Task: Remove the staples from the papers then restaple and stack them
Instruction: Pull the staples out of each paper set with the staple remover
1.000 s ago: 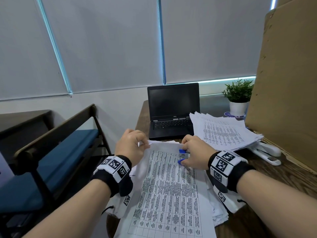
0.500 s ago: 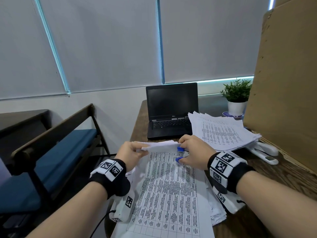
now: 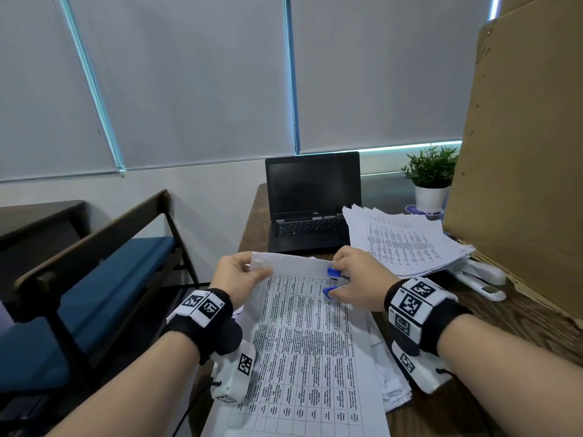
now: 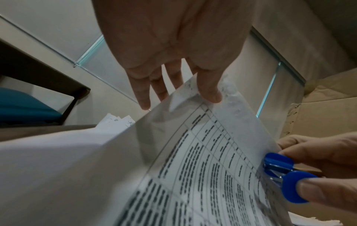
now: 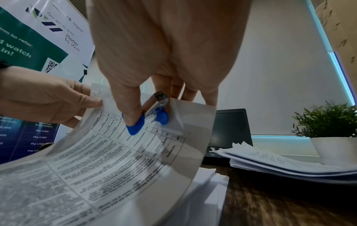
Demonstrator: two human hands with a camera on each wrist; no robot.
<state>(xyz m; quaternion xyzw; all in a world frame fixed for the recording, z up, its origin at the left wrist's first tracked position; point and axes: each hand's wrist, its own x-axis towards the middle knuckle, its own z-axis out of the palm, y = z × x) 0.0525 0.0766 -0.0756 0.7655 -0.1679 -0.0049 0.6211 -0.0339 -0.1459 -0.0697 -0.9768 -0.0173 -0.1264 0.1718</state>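
A printed table sheet (image 3: pixel 303 342) lies over a loose pile of papers on the desk, with its far edge lifted off the pile. My left hand (image 3: pixel 239 275) pinches the sheet's far left corner (image 4: pixel 193 93) between thumb and fingers. My right hand (image 3: pixel 353 279) grips a blue staple remover (image 3: pixel 332 283) at the sheet's far right corner, thumb on one blue pad (image 5: pixel 135 125) and fingers behind the paper. The remover's metal jaws (image 4: pixel 274 169) sit against the paper edge. No staple is visible.
A second stack of printed papers (image 3: pixel 407 241) lies at the right, beside a white stapler (image 3: pixel 479 275). An open black laptop (image 3: pixel 312 203) stands behind, a potted plant (image 3: pixel 432 178) and a cardboard panel (image 3: pixel 520 152) to the right. A blue-seated chair (image 3: pixel 79 279) stands left of the desk.
Both hands have lifted the far edge of the top sheet off the pile. The left hand went from resting on the corner to pinching it; the right hand kept the staple remover.
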